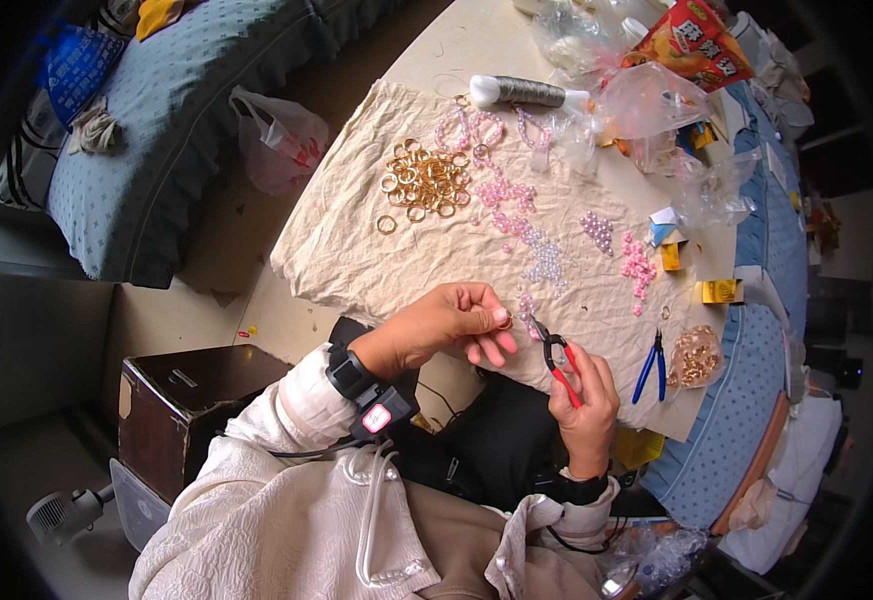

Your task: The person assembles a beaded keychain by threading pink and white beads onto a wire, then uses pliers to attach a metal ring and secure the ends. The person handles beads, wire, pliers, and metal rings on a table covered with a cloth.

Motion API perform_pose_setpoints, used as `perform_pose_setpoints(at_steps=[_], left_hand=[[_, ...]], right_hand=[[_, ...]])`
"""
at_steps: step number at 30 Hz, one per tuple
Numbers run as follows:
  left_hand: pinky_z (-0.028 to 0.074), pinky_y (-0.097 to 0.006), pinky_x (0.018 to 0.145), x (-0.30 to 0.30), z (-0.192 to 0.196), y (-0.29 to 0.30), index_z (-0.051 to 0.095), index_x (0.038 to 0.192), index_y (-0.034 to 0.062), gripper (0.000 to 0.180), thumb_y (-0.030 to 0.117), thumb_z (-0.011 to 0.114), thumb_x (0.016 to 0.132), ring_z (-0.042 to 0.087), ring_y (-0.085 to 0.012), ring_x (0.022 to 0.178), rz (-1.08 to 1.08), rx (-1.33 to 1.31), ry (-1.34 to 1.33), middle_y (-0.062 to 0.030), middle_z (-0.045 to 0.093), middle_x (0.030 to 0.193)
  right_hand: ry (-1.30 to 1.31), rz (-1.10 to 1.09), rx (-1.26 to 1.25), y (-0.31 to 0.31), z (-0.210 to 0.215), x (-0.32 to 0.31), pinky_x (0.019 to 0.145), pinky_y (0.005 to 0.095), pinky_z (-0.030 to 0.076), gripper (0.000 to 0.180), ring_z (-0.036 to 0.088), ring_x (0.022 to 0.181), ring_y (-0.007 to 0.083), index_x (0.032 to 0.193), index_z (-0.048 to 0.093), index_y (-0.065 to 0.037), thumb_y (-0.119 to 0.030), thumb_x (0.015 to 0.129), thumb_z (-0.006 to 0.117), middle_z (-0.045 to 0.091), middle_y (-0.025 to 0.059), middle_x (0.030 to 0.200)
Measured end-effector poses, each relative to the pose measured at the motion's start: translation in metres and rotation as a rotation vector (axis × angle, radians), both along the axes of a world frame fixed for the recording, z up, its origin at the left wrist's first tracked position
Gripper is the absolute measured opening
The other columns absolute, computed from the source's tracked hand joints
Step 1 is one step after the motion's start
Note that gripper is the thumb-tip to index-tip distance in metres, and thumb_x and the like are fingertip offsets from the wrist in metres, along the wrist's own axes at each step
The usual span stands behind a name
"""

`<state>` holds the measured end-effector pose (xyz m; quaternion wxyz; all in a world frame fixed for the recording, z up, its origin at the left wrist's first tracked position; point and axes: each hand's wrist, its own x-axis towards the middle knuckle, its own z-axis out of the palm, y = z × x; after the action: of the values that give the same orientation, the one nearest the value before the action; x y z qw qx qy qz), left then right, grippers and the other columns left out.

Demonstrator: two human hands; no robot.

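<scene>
My left hand (453,318) is over the cloth's near edge, its thumb and forefinger pinching a small gold ring (507,321). My right hand (588,402) grips pliers with red and black handles (565,389). Their jaws point toward the left hand, by a short string of pale pink and lilac beads (526,306). Whether the jaws touch the beads I cannot tell. Beyond the hands lie white beads (544,262), pink beads (638,268), purple beads (596,232) and a heap of gold rings (426,180). Blue-handled pliers (650,368) rest right of my right hand.
A wrinkled cream cloth (341,235) covers much of the table. At its far side are a spool of grey wire (531,92), beaded loops (484,127), clear plastic bags (656,105) and a red snack packet (691,50). A bag of gold parts (696,357) sits at the right.
</scene>
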<state>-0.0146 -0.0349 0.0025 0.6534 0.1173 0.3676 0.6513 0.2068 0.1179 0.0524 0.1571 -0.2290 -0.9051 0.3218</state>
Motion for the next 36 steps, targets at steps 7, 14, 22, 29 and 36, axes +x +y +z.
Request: perform_pose_setpoints(at_steps=[7, 14, 22, 29, 36], left_hand=[[0.051, -0.02, 0.059, 0.004, 0.0, 0.004, 0.068, 0.103, 0.0017, 0.013, 0.015, 0.07, 0.102, 0.071, -0.0112, 0.072, 0.141, -0.017, 0.02, -0.0102, 0.077, 0.095], [0.046, -0.02, 0.054, 0.002, 0.007, 0.003, 0.068, 0.101, 0.0033, 0.013, 0.016, 0.072, 0.101, 0.065, -0.0081, 0.065, 0.134, -0.082, 0.042, -0.0055, 0.074, 0.086], [0.043, -0.018, 0.051, 0.0, 0.007, 0.004, 0.067, 0.093, 0.0056, 0.012, 0.014, 0.074, 0.098, 0.058, -0.0051, 0.056, 0.049, -0.113, 0.04, -0.0003, 0.069, 0.074], [0.045, -0.019, 0.052, -0.004, 0.006, 0.004, 0.067, 0.094, 0.0055, 0.011, 0.014, 0.072, 0.099, 0.061, -0.0065, 0.057, 0.014, -0.106, -0.021, -0.002, 0.07, 0.076], [0.055, -0.023, 0.066, 0.0, 0.009, 0.006, 0.066, 0.102, 0.0019, 0.011, 0.013, 0.067, 0.102, 0.071, -0.0123, 0.077, 0.083, -0.037, 0.154, -0.0078, 0.074, 0.089]], right_hand=[[0.017, 0.014, 0.064, 0.0, 0.001, 0.001, 0.076, 0.0403, 0.058, 0.047, 0.071, 0.093, 0.0307, 0.13, 0.067, -0.002, -0.022, 0.088, 0.074, 0.068, 0.0146, 0.105], [0.04, 0.043, 0.096, -0.001, 0.003, 0.003, 0.079, 0.0419, 0.058, 0.048, 0.071, 0.092, 0.0319, 0.128, 0.067, -0.002, -0.024, 0.087, 0.077, 0.068, 0.0147, 0.106], [0.023, 0.025, 0.086, 0.003, 0.002, 0.005, 0.079, 0.0421, 0.057, 0.047, 0.07, 0.091, 0.0321, 0.128, 0.067, -0.002, -0.017, 0.086, 0.077, 0.068, 0.0145, 0.104], [0.033, 0.026, 0.093, 0.002, 0.004, 0.004, 0.079, 0.0421, 0.057, 0.046, 0.07, 0.091, 0.0319, 0.127, 0.068, -0.002, -0.015, 0.084, 0.077, 0.068, 0.0143, 0.102], [0.035, 0.034, 0.116, 0.0, 0.007, 0.002, 0.077, 0.0416, 0.057, 0.046, 0.07, 0.088, 0.0312, 0.126, 0.069, -0.002, -0.014, 0.083, 0.078, 0.068, 0.0137, 0.1]])
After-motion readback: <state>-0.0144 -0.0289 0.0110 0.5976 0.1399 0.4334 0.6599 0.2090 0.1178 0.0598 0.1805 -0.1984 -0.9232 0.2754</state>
